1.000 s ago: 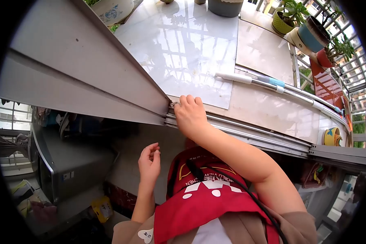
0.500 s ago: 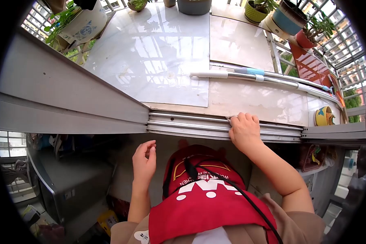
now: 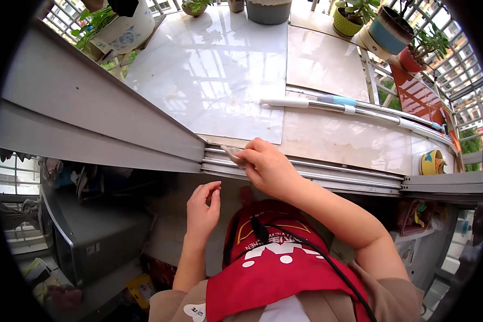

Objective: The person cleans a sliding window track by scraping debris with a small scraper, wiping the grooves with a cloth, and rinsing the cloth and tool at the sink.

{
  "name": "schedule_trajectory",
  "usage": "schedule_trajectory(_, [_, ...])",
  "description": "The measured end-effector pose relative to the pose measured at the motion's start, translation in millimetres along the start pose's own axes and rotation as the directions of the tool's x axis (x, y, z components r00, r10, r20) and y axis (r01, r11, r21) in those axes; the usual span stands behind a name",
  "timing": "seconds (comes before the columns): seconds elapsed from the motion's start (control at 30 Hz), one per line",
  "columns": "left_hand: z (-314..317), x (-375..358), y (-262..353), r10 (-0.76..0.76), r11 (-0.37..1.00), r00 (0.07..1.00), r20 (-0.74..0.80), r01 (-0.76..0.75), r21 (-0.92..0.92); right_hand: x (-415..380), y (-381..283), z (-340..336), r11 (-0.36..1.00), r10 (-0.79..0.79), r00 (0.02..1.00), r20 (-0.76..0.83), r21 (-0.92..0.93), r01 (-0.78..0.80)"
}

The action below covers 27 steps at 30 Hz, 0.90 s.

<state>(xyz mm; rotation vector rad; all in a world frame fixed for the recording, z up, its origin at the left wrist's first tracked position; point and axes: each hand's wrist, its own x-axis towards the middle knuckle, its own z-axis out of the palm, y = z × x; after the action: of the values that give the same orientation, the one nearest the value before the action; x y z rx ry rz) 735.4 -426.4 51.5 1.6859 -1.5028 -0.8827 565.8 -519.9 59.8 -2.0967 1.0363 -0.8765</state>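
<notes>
My right hand (image 3: pixel 267 165) is closed on a small greyish cloth (image 3: pixel 233 154), which lies against the metal window track (image 3: pixel 327 175) near its left end. Part of the cloth is hidden under the fingers. Below the track, my left hand (image 3: pixel 203 208) hangs in the air with its fingers loosely curved and the thumb apart, holding nothing. The track has several parallel rails running along the sill's front edge. A grey window frame (image 3: pixel 102 126) meets it on the left.
Beyond the track, tiled slabs (image 3: pixel 220 70) carry metal poles (image 3: pixel 370 110) with white and blue grips. Potted plants, among them a green pot (image 3: pixel 346 24), stand along the railing. A yellow pot (image 3: pixel 428 163) sits at the right. A dark cabinet (image 3: pixel 99 225) stands lower left.
My right hand has slid left along the track with the cloth, from right of the middle to near the left end. My left hand has barely changed position; the view has shifted slightly.
</notes>
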Motion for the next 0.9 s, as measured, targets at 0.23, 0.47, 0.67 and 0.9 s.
schedule_trajectory(0.23, [-7.8, -28.9, -22.3, -0.154, 0.987, 0.984, -0.094, 0.158, 0.038, 16.9, 13.1, 78.6, 0.709, 0.025, 0.992, 0.126, -0.702, 0.071])
schedule_trajectory(0.47, [-8.7, -33.5, -22.1, -0.199, 0.978, 0.975, -0.098, 0.204, 0.042, -38.1, 22.5, 5.3, 0.676, 0.168, 0.967, 0.192, -0.736, 0.028])
schedule_trajectory(0.67, [-10.9, -36.4, -29.0, -0.159, 0.985, 0.981, -0.112, 0.165, 0.043, -62.6, 15.1, -44.8, 0.640, 0.183, 0.968, 0.173, -0.768, 0.016])
schedule_trajectory(0.9, [-9.1, -35.2, -25.7, -0.158, 0.983, 0.987, -0.021, 0.159, 0.096, 17.8, -13.7, 64.5, 0.850, -0.075, 0.977, 0.200, -0.500, 0.167])
